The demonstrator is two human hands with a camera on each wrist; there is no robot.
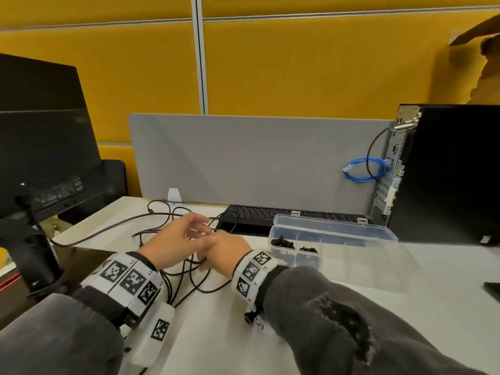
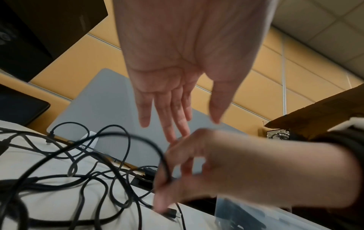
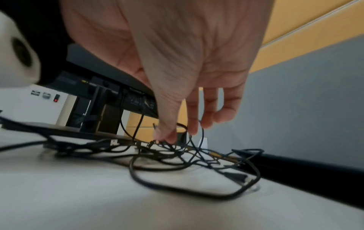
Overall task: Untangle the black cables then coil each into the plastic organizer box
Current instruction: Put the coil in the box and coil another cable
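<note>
White desk (image 1: 351, 307), yellow wall behind. Left hand (image 1: 173, 240) hovers over tangled cables (image 1: 189, 277), fingers straight, holding nothing. Right hand (image 1: 224, 250) pinches one cable. Box (image 1: 332, 236) near back edge, lid open.

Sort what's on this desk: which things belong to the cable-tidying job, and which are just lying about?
Part of the job:
- black cables, tangled on the desk
- plastic box, lid open, dark items already inside
- right hand, pinching a cable
- left hand, open above the tangle

Just lying about:
- keyboard
- monitor
- computer tower
- blue cable
</note>
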